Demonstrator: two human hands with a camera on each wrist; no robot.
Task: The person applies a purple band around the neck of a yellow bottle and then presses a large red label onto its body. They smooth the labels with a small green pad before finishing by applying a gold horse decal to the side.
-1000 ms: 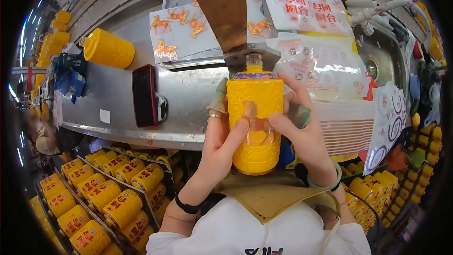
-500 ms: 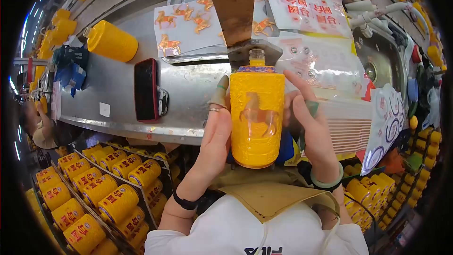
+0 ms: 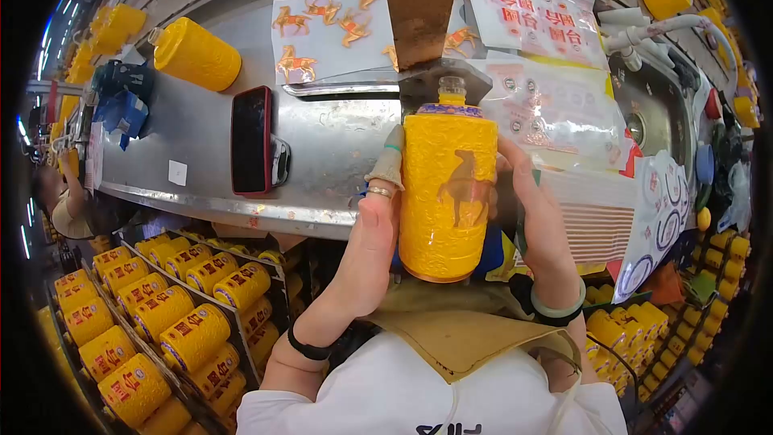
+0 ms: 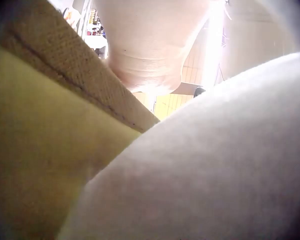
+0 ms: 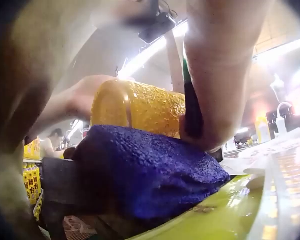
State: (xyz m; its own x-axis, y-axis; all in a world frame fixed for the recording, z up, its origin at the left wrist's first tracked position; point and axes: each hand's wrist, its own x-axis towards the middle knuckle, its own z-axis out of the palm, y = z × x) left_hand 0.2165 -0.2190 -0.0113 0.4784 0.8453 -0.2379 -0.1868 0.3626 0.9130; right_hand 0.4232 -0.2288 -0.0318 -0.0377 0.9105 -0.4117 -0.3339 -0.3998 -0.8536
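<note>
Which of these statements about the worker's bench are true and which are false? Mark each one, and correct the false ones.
1. The left hand and the right hand both hold the yellow bottle. True.
2. The phone lies on the sticker sheets. False: it lies on the bare metal counter, left of the held bottle.
3. A horse sticker shows on the held bottle. True.
4. The second bottle on the counter stands upright. False: it lies on its side.
5. A green bangle sits on the right wrist. True.

Steel bench (image 3: 181, 133) with red phone (image 3: 251, 141), sideways yellow bottle (image 3: 197, 55), horse-sticker sheets (image 3: 318, 44).
</note>
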